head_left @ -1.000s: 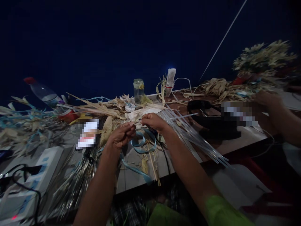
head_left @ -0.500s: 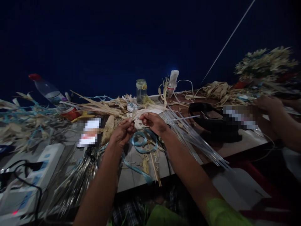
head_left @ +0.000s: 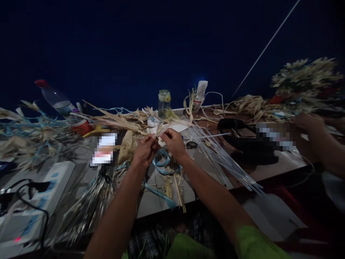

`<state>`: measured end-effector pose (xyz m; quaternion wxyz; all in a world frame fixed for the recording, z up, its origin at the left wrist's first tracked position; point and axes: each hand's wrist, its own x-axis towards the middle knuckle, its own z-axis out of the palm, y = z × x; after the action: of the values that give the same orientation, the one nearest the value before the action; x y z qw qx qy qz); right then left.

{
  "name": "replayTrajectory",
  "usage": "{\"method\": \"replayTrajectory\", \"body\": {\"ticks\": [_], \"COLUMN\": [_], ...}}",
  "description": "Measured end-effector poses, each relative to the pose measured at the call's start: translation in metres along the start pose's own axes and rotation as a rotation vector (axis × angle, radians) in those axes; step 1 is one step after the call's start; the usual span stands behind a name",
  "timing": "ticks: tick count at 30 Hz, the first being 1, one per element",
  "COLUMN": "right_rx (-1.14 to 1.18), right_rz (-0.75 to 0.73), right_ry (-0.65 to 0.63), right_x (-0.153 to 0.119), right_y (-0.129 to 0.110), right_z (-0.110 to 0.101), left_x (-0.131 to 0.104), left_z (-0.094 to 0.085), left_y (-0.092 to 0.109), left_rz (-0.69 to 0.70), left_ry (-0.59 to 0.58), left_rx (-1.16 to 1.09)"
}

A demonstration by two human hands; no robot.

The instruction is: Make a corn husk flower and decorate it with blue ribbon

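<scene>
while two bare hands are working close together over a cluttered table (head_left: 149,205), a small pale husk piece (head_left: 160,128) is poking up at their fingertips, near the middle of the scene. the left hand (head_left: 147,148) is pinching it between thumb and fingers. the right hand (head_left: 174,143) is bending its fingers in to meet the left; whether it is gripping the piece too, i cannot tell. beneath them a light-blue ribbon (head_left: 165,172) is lying in a loose curl. just right of the hands, a bundle of clear plastic tubes (head_left: 223,158) is fanning out toward the table's edge. beyond the fingers, dried husks (head_left: 126,120) are spreading leftward, and a see-through jar (head_left: 164,105) is standing upright. farther left, a red-capped bottle (head_left: 58,100) is leaning above a white power strip (head_left: 47,192). at far right, another person's arm (head_left: 322,140) is reaching in, below a bunch of pale flowers (head_left: 304,77).
</scene>
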<state>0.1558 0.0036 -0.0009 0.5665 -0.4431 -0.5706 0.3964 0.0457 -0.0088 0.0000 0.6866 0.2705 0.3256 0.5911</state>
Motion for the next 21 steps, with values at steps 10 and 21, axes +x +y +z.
{"method": "replayTrajectory", "body": {"ticks": [10, 21], "right_rx": [0.041, 0.081], "right_rz": [0.086, 0.154], "right_ry": [-0.008, -0.014], "right_x": [0.0039, 0.0034], "right_y": [0.0064, 0.0042], "right_z": [-0.0032, -0.0028], "left_x": [-0.0014, 0.0024], "left_z": [0.0013, -0.0029], "left_y": [-0.0027, -0.0084], "left_rz": [0.007, 0.113], "left_ry": [0.009, 0.057], "left_rx": [0.048, 0.172]}}
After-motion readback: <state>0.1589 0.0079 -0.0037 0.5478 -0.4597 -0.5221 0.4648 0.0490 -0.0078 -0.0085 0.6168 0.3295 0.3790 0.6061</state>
